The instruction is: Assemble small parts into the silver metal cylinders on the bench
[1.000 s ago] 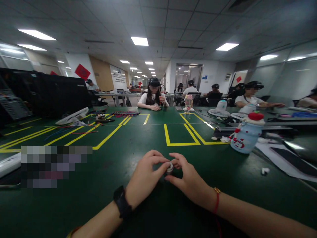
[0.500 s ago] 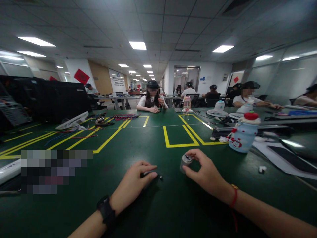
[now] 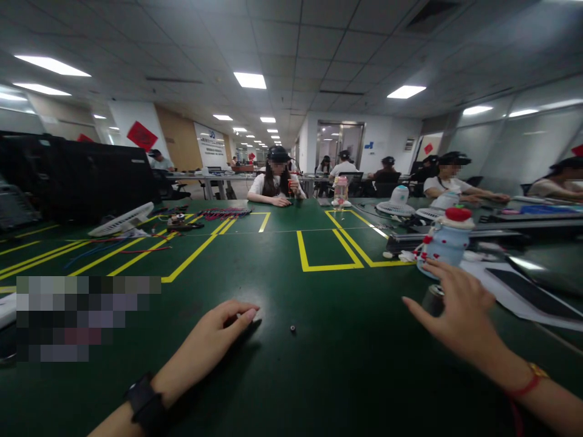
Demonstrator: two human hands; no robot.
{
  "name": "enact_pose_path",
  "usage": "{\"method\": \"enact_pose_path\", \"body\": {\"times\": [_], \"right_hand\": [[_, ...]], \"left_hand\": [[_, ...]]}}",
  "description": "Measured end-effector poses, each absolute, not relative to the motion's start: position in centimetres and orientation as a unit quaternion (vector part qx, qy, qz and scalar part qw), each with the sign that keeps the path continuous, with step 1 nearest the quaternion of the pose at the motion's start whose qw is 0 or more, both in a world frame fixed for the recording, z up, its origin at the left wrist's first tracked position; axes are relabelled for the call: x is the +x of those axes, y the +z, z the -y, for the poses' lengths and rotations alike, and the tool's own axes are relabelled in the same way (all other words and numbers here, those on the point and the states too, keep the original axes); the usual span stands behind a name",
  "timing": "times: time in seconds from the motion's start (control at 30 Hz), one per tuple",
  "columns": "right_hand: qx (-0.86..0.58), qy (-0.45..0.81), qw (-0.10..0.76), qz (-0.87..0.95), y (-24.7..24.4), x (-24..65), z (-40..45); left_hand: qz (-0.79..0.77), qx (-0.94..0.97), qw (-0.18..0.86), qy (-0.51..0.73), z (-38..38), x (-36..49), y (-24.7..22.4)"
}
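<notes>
A metal cylinder (image 3: 434, 297) stands on the green table (image 3: 328, 376) at the right. Around it, without gripping, is my right hand (image 3: 464, 309), its thumb and fingers spread apart. To the left, my left hand (image 3: 214, 331) is low over the table with thumb and forefinger brought together; whatever they pinch, if anything, is too small or hidden to make out. A tiny round metal piece (image 3: 293, 328) lies between the two hands.
A blue bottle (image 3: 449, 240) with a red top stands behind my right hand. Yellow tape (image 3: 332, 267) marks the table. Wires (image 3: 122, 246) and a white fan (image 3: 122, 220) lie at the left. A person (image 3: 277, 182) sits opposite.
The cylinder has moved right, near the bottle, and my right hand has opened from it. My left hand has shifted left, away from the tiny metal piece.
</notes>
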State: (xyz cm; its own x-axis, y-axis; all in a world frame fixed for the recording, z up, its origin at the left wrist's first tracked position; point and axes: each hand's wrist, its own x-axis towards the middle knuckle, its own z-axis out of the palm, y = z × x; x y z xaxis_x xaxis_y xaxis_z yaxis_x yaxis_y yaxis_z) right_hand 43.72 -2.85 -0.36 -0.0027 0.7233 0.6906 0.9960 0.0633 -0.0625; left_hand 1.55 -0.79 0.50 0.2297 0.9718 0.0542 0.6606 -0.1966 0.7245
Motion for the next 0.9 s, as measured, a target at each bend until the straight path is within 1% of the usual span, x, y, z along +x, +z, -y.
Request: {"method": "enact_pose_path", "body": {"times": [0.07, 0.13, 0.2, 0.27, 0.33, 0.43, 0.5, 0.57, 0.63, 0.7, 0.77, 0.9], "right_hand": [[-0.579, -0.188, 0.268, 0.747, 0.2, 38.9, 3.0], [-0.519, -0.09, 0.236, 0.817, 0.3, 33.7, 2.9], [-0.477, -0.009, 0.229, 0.848, 0.0, 29.3, 2.6], [-0.455, 0.036, 0.228, 0.86, -0.3, 26.4, 2.1], [-0.45, 0.054, 0.228, 0.862, 0.0, 25.6, 1.7], [-0.488, 0.021, 0.251, 0.836, 1.6, 28.8, 1.4], [-0.544, -0.058, 0.27, 0.792, 2.8, 33.4, 1.5], [-0.609, -0.165, 0.283, 0.723, 3.5, 38.9, 1.7], [-0.655, -0.238, 0.275, 0.662, 3.3, 44.0, 1.9], [-0.678, -0.237, 0.245, 0.651, 2.6, 47.8, 2.2], [-0.697, -0.205, 0.224, 0.649, 1.7, 49.7, 2.4], [-0.714, -0.183, 0.23, 0.635, 1.1, 49.8, 2.6]], "left_hand": [[-0.567, 0.726, 0.29, 0.26, 0.9, 1.7, 0.6], [-0.568, 0.728, 0.282, 0.259, 0.9, 1.8, 0.6], [-0.565, 0.734, 0.27, 0.263, 1.0, 1.8, 0.5], [-0.562, 0.738, 0.259, 0.268, 1.1, 1.8, 0.5], [-0.561, 0.739, 0.256, 0.269, 1.1, 1.7, 0.5], [-0.556, 0.74, 0.268, 0.267, 1.2, 1.6, 0.5], [-0.555, 0.738, 0.275, 0.267, 1.2, 1.6, 0.6], [-0.554, 0.738, 0.275, 0.27, 1.1, 1.6, 0.5], [-0.547, 0.744, 0.273, 0.271, 1.0, 1.6, 0.4], [-0.539, 0.75, 0.268, 0.273, 0.9, 1.6, 0.2], [-0.537, 0.752, 0.267, 0.273, 0.8, 1.5, 0.0], [-0.539, 0.751, 0.268, 0.271, 0.9, 1.5, -0.2]]}}
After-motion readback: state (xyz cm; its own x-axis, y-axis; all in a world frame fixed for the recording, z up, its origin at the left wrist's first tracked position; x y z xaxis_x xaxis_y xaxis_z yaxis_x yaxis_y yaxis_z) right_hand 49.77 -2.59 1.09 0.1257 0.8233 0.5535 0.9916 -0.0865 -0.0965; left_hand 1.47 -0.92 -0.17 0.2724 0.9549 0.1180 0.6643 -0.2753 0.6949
